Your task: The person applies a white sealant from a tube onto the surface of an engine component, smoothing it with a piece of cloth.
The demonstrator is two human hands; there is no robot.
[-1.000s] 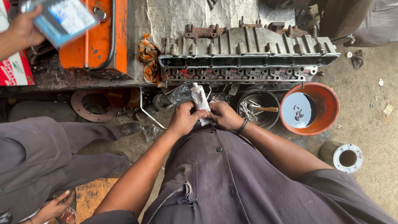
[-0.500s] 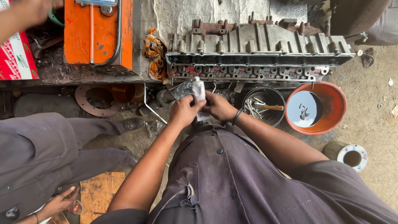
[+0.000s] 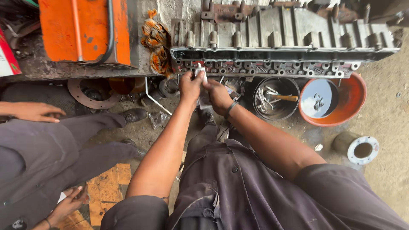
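I hold a small white packet (image 3: 200, 71) upright between both my hands, just below the grey engine block's edge (image 3: 281, 53).

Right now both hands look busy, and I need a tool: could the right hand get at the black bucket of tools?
Probably yes: the right hand is beside the black bucket, nothing between them, though it grips a small white object with the left hand.

Both hands, left hand (image 3: 190, 86) and right hand (image 3: 218, 94), have moved up from over the lap to the cylinder head's (image 3: 281, 47) near edge, carrying the small white packet (image 3: 200, 72). The co-worker's hand (image 3: 36, 111) now rests on a knee.
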